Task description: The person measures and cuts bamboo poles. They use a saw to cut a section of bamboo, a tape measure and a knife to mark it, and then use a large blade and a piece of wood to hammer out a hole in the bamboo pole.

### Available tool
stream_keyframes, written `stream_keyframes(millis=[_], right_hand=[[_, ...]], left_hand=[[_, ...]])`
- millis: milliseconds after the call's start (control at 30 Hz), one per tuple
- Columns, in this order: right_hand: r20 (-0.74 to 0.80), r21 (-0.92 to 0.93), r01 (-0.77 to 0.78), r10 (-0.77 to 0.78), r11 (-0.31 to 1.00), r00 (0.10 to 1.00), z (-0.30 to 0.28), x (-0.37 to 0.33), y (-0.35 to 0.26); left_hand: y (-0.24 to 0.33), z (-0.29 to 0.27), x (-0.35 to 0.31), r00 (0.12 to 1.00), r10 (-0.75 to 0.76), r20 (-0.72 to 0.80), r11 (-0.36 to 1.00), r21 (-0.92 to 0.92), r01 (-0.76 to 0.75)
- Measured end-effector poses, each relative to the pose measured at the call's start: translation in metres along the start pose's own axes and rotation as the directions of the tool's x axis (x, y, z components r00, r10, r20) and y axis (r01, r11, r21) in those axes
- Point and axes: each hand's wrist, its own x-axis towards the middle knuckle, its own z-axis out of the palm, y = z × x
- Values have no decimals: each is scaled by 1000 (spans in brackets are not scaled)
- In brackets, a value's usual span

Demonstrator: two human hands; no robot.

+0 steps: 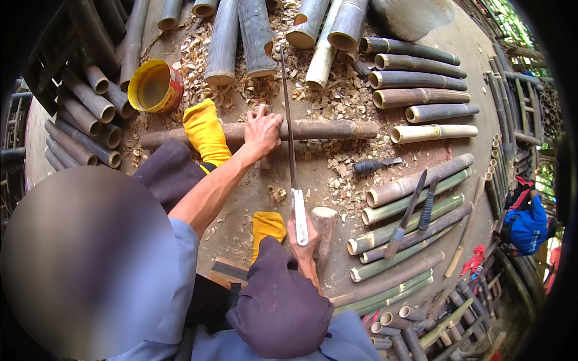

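My right hand [305, 237] is closed around the white handle of a hand saw [291, 144]. Its long narrow blade points away from me and crosses a brown bamboo pole [331, 129] lying sideways on the ground. Just left of the blade, my left hand [263, 131] presses down on the pole with its fingers curled over it. My foot in a yellow sock [208, 133] rests across the pole further left. The other yellow-socked foot [267, 227] is nearer me, beside a short round log [325, 219]. Whether the blade has cut into the pole cannot be made out.
Wood shavings [343, 153] cover the ground. A yellow-red bucket [155, 87] stands at the far left. Cut bamboo tubes [421, 97] lie in rows on the right, with a knife [404, 219] on some. A chisel-like tool [376, 165] lies nearby. A person in blue [524, 225] is at far right.
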Motion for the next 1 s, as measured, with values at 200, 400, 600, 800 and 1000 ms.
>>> stream_keyframes(millis=[200,400,600,800,1000], right_hand=[[-1,-153,81,-82,985,997,-52,-106,-9],[10,-200,57,-56,978,998,-4,11,1],[-176,-219,320,-360,922,916,-63,-33,-34],[-626,-561,-215,-239,800,742,-224,-152,6],[-712,-627,-555,-114,546,692,-289,-234,24]], left_hand=[[5,2,-19,999,-37,23,999,-2,37],[10,11,-11,999,-18,40,1000,1,18],[5,-6,-17,992,8,127,1000,-3,-7],[-27,-89,14,895,63,442,993,62,-101],[-103,-220,-46,838,130,530,987,15,-162]])
